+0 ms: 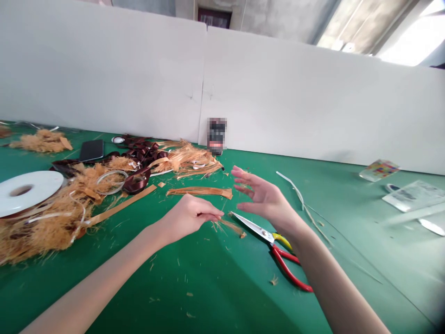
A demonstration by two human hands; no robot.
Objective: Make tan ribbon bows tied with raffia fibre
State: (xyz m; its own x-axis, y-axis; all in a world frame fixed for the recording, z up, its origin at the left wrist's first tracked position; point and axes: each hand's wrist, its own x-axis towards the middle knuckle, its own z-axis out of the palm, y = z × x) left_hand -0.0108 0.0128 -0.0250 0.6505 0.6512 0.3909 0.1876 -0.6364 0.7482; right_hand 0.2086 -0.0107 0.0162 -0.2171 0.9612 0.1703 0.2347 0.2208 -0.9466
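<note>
My left hand [191,214] is pinched closed near the middle of the green table. From its fingertips a short tan ribbon strip [232,227] with frayed ends reaches out to the right. Fingers apart and holding nothing, my right hand [266,197] hovers above the scissors [255,226]. These have red and yellow handles, one partly hidden behind my right wrist, and their tip points at my left fingertips. Just beyond my hands lies a flat bundle of tan ribbon strips [200,191].
At left are a white spool [41,185], frayed tan fibres [45,232], dark brown ribbon [142,150] and a black phone [92,150]. More tan strips [189,160] lie near the white partition [295,102]. Clear plastic packets [413,199] lie at right.
</note>
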